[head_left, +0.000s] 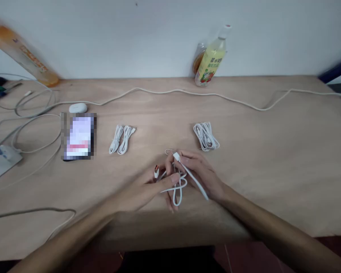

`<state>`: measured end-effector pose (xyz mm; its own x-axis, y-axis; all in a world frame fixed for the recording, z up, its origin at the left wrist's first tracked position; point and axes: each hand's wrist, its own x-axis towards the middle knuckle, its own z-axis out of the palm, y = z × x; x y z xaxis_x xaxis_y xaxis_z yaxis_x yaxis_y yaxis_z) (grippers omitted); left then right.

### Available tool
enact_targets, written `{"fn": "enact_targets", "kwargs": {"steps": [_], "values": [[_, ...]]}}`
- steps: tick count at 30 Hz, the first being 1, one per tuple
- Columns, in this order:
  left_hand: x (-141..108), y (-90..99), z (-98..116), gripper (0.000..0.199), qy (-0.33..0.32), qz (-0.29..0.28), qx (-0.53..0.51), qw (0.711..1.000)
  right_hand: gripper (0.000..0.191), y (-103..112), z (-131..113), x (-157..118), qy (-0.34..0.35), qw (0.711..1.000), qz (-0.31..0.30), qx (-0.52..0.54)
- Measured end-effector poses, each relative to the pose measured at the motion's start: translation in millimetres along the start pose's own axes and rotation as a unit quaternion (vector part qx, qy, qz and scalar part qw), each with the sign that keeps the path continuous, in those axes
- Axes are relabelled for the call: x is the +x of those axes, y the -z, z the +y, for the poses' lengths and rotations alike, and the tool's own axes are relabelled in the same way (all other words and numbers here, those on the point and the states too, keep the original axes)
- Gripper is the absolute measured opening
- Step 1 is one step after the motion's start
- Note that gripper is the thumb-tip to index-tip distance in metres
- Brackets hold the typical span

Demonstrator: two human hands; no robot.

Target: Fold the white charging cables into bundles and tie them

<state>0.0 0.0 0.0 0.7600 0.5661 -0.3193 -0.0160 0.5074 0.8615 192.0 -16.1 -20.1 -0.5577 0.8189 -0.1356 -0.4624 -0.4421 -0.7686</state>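
Note:
A white USB cable [177, 197] hangs in loose loops between my two hands, above the front middle of the table. My left hand [159, 185] is closed round the loops, its thumb pressed on top of them. One plug [156, 172] of the cable, orange inside, sticks up beside that hand. In my right hand [199, 170] the other white plug [176, 156] is pinched between thumb and fingers, and a straight length of cable runs down from it. Farther back lie a bundled white cable pair [121, 139] to the left and another bundled white cable [206, 136] to the right.
At left are a phone [78, 136], a white earbud case [78, 108], tangled cords [34, 110] and a white power strip [2, 161]. An orange bottle [25, 57] and a yellow drink bottle [211, 58] stand by the wall. A long cord [176, 91] crosses the back.

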Motion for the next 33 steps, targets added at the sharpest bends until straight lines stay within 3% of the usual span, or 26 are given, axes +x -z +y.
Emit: {"fn": "enact_targets", "kwargs": {"steps": [3,8,12,16,20,23,29,33], "values": [[2,0.1,-1,0.037,0.021,-0.013,-0.002,1.0,0.026,-2,2,-4,0.022,0.999,-0.006,-0.047],[7,5.4,-4,0.037,0.0,-0.018,-0.038,0.999,0.018,-1,3,-6,0.085,0.985,0.066,-0.136],[9,10.9,-8,0.045,-0.03,0.003,-0.049,0.998,0.017,-1,5,-3,0.137,0.961,0.144,-0.193],[9,9.9,-8,0.056,-0.064,0.038,-0.035,0.997,0.015,-1,10,1,0.161,0.954,0.197,-0.157],[11,7.3,-8,0.05,-0.092,0.086,-0.008,0.992,0.01,4,10,4,0.207,0.924,0.24,-0.214],[13,7.0,-10,0.047,-0.099,0.106,-0.021,0.989,0.007,7,8,4,0.213,0.909,0.248,-0.259],[14,5.4,-11,0.059,-0.094,0.135,-0.086,0.983,0.012,5,11,6,0.178,0.932,0.207,-0.24],[13,2.7,-6,0.06,-0.079,0.157,-0.148,0.973,0.016,3,11,6,0.16,0.925,0.215,-0.268]]}}
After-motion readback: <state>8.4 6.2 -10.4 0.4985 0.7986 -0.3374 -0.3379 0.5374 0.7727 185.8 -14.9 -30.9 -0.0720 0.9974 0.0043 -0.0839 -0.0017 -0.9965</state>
